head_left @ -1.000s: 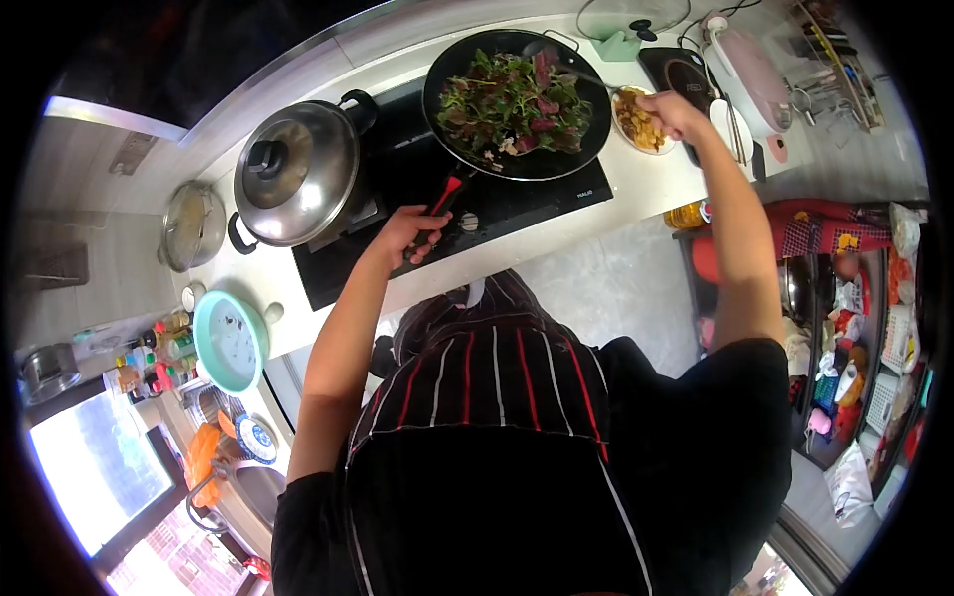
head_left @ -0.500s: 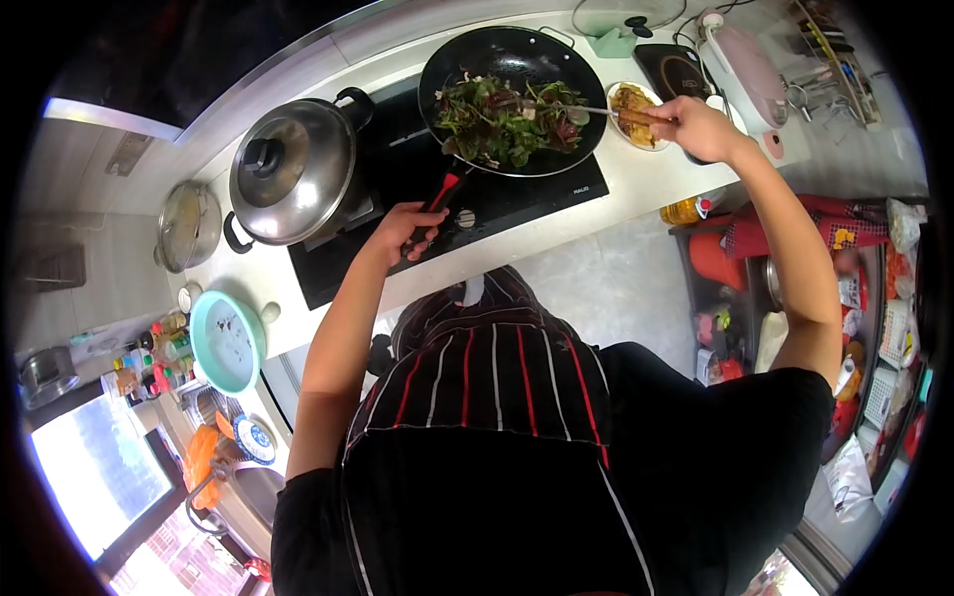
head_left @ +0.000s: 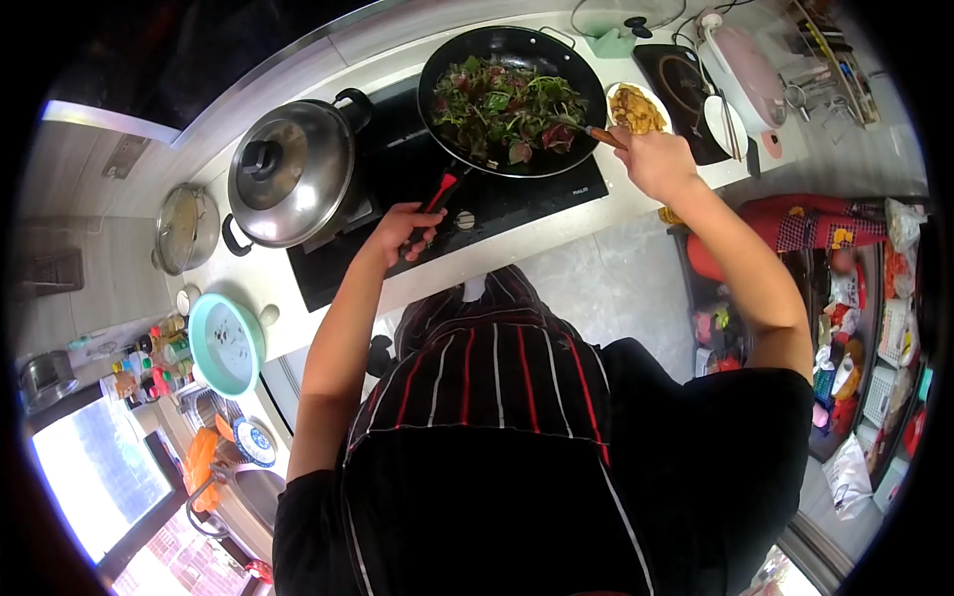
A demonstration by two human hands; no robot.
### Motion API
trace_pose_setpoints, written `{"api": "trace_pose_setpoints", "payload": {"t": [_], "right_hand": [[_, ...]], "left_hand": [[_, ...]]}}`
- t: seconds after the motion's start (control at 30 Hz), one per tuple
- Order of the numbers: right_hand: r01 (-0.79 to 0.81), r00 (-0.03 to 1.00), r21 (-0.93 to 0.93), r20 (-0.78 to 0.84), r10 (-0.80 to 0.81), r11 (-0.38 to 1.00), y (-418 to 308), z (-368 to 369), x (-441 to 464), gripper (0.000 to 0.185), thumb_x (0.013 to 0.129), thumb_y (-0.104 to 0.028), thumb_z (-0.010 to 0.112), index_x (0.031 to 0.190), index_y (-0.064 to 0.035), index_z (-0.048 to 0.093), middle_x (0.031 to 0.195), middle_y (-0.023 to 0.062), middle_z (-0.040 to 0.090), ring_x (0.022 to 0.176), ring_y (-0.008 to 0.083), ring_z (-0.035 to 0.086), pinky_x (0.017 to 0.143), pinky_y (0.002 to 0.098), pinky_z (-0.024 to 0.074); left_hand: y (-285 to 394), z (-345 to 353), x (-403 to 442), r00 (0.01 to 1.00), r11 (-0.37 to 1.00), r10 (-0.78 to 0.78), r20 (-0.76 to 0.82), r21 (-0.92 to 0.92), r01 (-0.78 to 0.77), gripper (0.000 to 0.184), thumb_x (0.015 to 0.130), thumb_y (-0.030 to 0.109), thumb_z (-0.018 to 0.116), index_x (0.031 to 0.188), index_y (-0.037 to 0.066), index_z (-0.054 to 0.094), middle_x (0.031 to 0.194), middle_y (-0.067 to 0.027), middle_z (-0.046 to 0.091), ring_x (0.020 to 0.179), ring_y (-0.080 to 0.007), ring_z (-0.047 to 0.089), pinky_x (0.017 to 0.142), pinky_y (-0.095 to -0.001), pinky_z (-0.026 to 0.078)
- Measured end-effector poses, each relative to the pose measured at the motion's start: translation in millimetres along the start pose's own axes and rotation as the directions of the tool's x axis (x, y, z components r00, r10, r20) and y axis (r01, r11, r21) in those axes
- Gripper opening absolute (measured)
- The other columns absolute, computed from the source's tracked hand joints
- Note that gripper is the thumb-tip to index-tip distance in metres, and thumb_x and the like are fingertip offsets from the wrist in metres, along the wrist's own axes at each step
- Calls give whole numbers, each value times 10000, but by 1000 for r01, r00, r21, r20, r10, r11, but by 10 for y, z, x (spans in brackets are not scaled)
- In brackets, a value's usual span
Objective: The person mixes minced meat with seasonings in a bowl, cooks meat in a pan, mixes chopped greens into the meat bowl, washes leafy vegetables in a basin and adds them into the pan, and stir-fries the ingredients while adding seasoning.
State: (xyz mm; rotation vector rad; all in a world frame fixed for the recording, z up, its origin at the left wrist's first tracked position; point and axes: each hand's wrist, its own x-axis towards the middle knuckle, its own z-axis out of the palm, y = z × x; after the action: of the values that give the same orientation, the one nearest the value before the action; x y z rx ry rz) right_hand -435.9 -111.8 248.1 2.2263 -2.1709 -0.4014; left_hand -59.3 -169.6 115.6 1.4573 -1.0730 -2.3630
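Observation:
A black wok (head_left: 537, 50) sits on the black cooktop (head_left: 397, 164), with leafy greens and purple leaves (head_left: 507, 104) inside. My left hand (head_left: 405, 233) is wrapped round the wok's black and red handle (head_left: 445, 189). Fingers closed, my right hand (head_left: 653, 162) holds the wooden handle of a spatula (head_left: 601, 135), whose far end reaches into the leaves at the wok's right side and is partly hidden there. Just beyond my right hand is a plate of yellow cooked food (head_left: 636, 109).
A lidded steel pot (head_left: 296, 174) stands left of the wok. Farther left are a glass lid (head_left: 187, 228) and a mint basin (head_left: 227, 345). To the right are a small black hob (head_left: 681, 84), a white dish with chopsticks (head_left: 725, 127) and a pink appliance (head_left: 745, 74).
My right hand first drew back right with the spatula, then moved left and slightly down. The leaves have shifted and spread in the wok. My left hand keeps its hold on the handle.

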Motion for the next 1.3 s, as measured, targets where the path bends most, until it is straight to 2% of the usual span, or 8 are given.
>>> {"api": "trace_pose_setpoints", "payload": {"t": [0.13, 0.27, 0.37, 0.7, 0.93, 1.07, 1.17, 1.3], "right_hand": [[-122, 990, 24, -64, 123, 992, 130, -272, -150, 311, 875, -339, 561, 1150, -210, 632, 799, 136, 661, 772, 309, 640, 689, 442, 496], [-231, 972, 253, 16, 235, 939, 241, -754, -157, 337, 882, -366, 540, 1199, -274, 612, 959, 112, 677, 926, 301, 634, 786, 430, 500], [-192, 967, 220, -125, 223, 957, 112, -387, 259, 333, 872, -352, 570, 1191, -271, 617, 922, 137, 669, 875, 314, 637, 746, 405, 497], [2, 999, 42, 46, -4, 999, -162, -105, -341, 348, 875, -280, 547, 1218, -235, 580, 789, 147, 660, 709, 331, 648, 621, 450, 510], [-87, 993, 13, -85, 88, 996, -339, 388, 307, 356, 882, -278, 542, 1230, -201, 554, 730, 118, 651, 676, 310, 645, 594, 425, 507], [-9, 999, -10, -36, 8, 1000, -195, 120, -147, 378, 875, -301, 562, 1250, -253, 556, 713, 122, 645, 664, 302, 643, 595, 434, 500], [-129, 991, -31, -45, 127, 991, -92, -392, -395, 333, 850, -308, 586, 1182, -301, 611, 747, 132, 659, 700, 311, 650, 612, 425, 508], [-85, 994, 77, -62, 90, 993, -45, -620, -522, 293, 833, -302, 600, 1117, -268, 663, 781, 125, 668, 729, 310, 652, 647, 425, 508]], "left_hand": [[14, 2, 15, 1000, 1000, 16, 3, 1, -16, 258, 851, 154, 625, 1074, 33, 578, 610, -29, 511, 346, -97, 387, 314, -231, 237], [-63, -8, 37, 999, 999, 33, 25, -19, -33, 172, 834, 169, 649, 976, 74, 626, 597, -7, 481, 393, -93, 404, 329, -240, 237], [-48, 18, 14, 1000, 1000, 20, 16, -9, -20, 176, 834, 174, 651, 981, 80, 626, 604, -8, 483, 400, -93, 408, 330, -237, 238], [-90, 2, 35, 1000, 999, 23, 20, -31, -23, 217, 840, 178, 645, 1019, 62, 604, 612, -13, 491, 387, -93, 402, 331, -236, 237], [-77, 20, 38, 1000, 999, 9, 6, -33, -8, 247, 858, 168, 619, 1073, 53, 578, 616, -24, 502, 372, -102, 405, 326, -233, 233], [-30, 48, -5, 1000, 1000, 0, -12, -25, 0, 195, 828, 168, 657, 992, 69, 617, 607, -10, 490, 387, -98, 406, 330, -241, 243], [-35, 43, -5, 1000, 999, 2, 0, -38, -2, 193, 827, 164, 658, 989, 69, 617, 602, -9, 487, 390, -99, 410, 331, -242, 242], [-50, 27, 18, 1000, 999, -2, 8, -48, 2, 210, 836, 171, 647, 1019, 75, 610, 610, -11, 488, 385, -100, 406, 332, -241, 234]]}}
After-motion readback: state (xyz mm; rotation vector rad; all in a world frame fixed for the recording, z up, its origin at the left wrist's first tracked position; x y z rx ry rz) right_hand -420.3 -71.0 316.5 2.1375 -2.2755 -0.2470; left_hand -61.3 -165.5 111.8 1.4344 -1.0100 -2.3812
